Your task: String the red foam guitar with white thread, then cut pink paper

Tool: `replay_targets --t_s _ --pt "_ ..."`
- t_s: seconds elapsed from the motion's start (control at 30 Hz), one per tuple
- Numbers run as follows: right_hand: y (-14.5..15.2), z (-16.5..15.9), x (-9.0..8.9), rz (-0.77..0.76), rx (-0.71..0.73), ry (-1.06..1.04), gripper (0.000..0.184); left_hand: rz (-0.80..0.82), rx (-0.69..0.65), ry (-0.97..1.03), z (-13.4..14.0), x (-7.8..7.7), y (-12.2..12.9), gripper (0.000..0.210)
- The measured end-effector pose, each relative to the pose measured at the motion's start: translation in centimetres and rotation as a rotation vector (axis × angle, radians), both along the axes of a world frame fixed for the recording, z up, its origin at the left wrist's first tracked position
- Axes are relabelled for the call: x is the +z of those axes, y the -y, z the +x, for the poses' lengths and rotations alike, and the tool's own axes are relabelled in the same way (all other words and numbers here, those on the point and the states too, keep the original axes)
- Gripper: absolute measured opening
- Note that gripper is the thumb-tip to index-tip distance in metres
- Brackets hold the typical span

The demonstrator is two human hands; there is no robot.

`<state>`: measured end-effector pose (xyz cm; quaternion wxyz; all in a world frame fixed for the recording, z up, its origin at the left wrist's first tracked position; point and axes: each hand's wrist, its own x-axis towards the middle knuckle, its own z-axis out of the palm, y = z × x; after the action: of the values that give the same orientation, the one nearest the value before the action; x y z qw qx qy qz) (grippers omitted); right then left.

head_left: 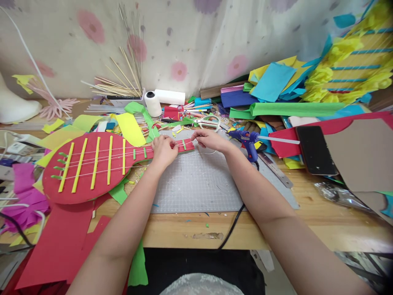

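Observation:
A red cardboard lute [116, 164] lies at the left with its neck pointing right. Yellow strips cross its round body, small green pegs line its left side, and thin white strings run along it. My left hand [164, 150] rests over the neck, thumb and fingers pinched together on a white string. At the neck's tip, my right hand [209, 139] has its fingers bent and thumb close to the forefinger, pinching what looks like the string's end. A loose stretch of white string [202, 153] curves over the grey cutting mat [202, 184] below.
Right of the mat are a blue glue gun [245, 141] with its cord, a steel ruler [275, 170] and a black phone [317, 149]. Scissors [210, 122], a thread spool [152, 104] and paper scraps crowd the back. Red paper [58, 241] hangs over the front left edge.

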<state>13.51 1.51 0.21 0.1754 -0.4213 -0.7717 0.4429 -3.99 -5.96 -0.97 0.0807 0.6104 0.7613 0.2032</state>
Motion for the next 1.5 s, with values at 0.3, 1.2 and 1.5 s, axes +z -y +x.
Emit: replay_targets --t_s 0.3,1.2,1.5 --pt "-0.3 -0.4 -1.4 0.201 -0.077 0.079 0.021 0.038 -0.020 -0.017 0.0 -0.4 0.1 0.013" --pt "-0.7 -0.2 -2.8 0.058 -0.051 -0.008 0.024 0.112 -0.290 -0.092 0.4 -0.7 -0.4 0.032" --pt "-1.0 0.0 -2.8 0.006 -0.077 -0.124 0.015 0.077 -0.286 -0.117 0.6 -0.4 -0.3 0.027"
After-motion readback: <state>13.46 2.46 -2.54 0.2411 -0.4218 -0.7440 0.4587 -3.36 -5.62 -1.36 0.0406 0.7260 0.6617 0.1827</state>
